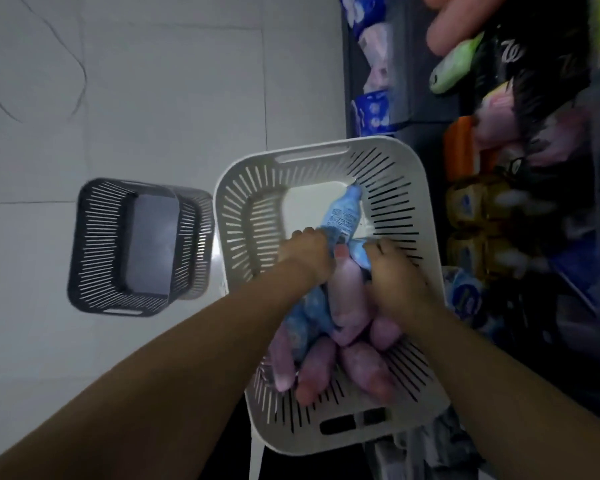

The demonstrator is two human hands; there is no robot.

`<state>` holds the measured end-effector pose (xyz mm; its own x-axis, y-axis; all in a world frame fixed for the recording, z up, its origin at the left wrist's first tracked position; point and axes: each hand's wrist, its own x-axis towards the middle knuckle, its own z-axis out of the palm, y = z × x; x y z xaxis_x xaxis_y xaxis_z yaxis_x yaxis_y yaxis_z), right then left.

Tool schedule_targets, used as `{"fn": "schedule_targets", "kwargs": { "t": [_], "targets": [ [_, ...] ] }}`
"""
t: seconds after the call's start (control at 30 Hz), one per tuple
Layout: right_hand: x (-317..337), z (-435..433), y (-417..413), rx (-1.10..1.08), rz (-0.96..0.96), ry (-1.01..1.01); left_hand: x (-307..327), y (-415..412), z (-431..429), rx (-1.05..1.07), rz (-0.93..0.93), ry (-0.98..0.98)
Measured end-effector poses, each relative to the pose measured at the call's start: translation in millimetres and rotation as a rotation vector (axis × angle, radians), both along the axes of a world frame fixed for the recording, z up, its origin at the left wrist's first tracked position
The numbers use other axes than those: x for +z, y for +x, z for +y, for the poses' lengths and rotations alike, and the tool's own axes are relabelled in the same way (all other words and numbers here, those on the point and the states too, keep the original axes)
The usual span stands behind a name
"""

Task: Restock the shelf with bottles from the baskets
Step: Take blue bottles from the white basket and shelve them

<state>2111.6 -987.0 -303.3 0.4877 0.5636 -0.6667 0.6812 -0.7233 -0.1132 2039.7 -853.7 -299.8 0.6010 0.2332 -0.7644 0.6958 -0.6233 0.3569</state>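
A white slotted basket (243, 202) stands in front of me with several pink bottles (347, 292) and blue bottles lying in it. My left hand (309, 251) grips the lower end of a blue bottle (342, 213) whose cap points to the basket's far corner. My right hand (395, 275) reaches in beside it, fingers curled round another blue bottle (359, 252) on top of the pink ones. The shelf (520, 216) runs along the right, stocked with packs and bottles.
An empty dark grey basket (101, 244) sits on the tiled floor to the left. A second grey basket (196, 244) stands behind it. Blue and pink packs (371, 64) fill the far shelf section. A green bottle (454, 64) lies at the upper right.
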Motion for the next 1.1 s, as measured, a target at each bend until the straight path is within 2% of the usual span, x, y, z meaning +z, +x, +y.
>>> {"fn": "schedule_targets", "kwargs": {
  "t": [0.2, 0.37, 0.6, 0.8, 0.97, 1.1],
  "targets": [
    [-36.5, 4.1, 0.7, 0.136, -0.166, 0.031, -56.0, 25.2, -14.3, 0.188, -0.068, -0.044],
    [-38.7, 15.2, 3.8, 0.180, -0.200, 0.031, -78.2, 47.9, -11.5, 0.206, -0.117, 0.089],
    [-37.6, 15.9, 3.1, 0.214, -0.227, 0.020, -97.2, 69.7, -17.5, 0.177, -0.014, 0.266],
    [-42.1, 17.9, 2.8, 0.226, -0.259, 0.013, -98.2, 73.1, -16.2, 0.228, -0.048, 0.240],
    [-39.3, 21.5, 6.4, 0.158, -0.236, 0.030, -89.8, 63.7, 4.9, 0.261, -0.110, 0.091],
    [-32.2, 27.8, 22.5, 0.123, -0.174, 0.079, -90.3, 59.9, 17.6, 0.161, -0.061, 0.190]
  ]
}}
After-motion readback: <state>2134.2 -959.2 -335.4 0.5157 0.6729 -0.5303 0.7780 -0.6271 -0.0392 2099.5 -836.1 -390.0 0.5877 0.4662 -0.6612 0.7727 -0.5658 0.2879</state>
